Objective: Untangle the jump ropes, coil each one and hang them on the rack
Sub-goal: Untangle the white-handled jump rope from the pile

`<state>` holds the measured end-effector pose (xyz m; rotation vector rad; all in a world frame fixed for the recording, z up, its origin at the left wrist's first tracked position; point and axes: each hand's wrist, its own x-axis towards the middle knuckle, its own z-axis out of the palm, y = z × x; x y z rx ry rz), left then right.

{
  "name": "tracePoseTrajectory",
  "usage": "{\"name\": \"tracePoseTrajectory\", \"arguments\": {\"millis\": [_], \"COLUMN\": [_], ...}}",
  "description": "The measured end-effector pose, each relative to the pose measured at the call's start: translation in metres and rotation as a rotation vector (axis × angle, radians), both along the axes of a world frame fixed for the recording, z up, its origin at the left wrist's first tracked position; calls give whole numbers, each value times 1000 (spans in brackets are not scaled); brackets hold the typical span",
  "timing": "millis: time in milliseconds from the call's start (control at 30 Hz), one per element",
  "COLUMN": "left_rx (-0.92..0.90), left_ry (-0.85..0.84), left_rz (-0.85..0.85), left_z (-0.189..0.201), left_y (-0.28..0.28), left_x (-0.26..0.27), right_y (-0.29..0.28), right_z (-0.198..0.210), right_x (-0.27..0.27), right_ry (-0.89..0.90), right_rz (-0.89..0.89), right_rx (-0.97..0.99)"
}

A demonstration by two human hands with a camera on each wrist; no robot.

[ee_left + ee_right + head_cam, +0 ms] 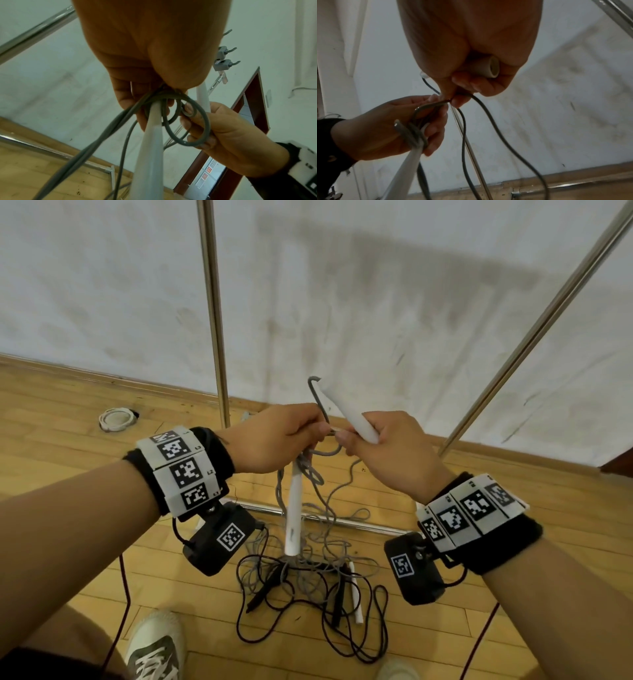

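Observation:
At chest height my left hand (313,434) grips a bunch of grey jump rope (188,121) coils together with the top of a white handle (294,508) that hangs straight down. My right hand (342,440) holds the other white handle (346,416), which points up and left. Its thumb and forefinger pinch a grey strand right beside the left fingers. A grey loop (317,395) leaves that handle's tip. In the right wrist view the handle's open end (491,67) sticks out of my right hand (462,93). Grey strands trail down into a tangle with a black rope (342,628) on the floor.
The rack's steel upright (214,313), a slanted pole (548,316) and its base bar (335,520) stand before the white wall. Grey hooks (224,65) sit high on the rack. A coiled white rope (116,419) lies at the skirting. Another white handle (354,594) lies in the tangle near my shoe (157,645).

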<state>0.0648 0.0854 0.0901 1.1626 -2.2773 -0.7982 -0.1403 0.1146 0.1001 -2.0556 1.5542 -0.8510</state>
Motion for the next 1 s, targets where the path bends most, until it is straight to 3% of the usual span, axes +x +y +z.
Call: {"name": "tracePoseTrajectory", "arguments": {"millis": [133,400,467,833,1000], "left_rx": [14,208,183,14,70], "left_ry": [-61,-82,-102,-255,-172], "left_rz": [-28,-149,-158,-10,48], "left_z": [-1,4,3,4,1], "left_y": [-1,-3,-3,-9,-12], "left_x": [6,24,26,24,22], "right_y": [-4,-12,-14,-13,-16], "right_z": [10,21,22,20,19], "right_x": [-8,-43,-53,-61,-65], "right_ry": [72,-6,-30,6,21], "right_rz": [-43,-161,-189,-145,-166], "right_rx": [-87,-162,-163,-164,-165]}}
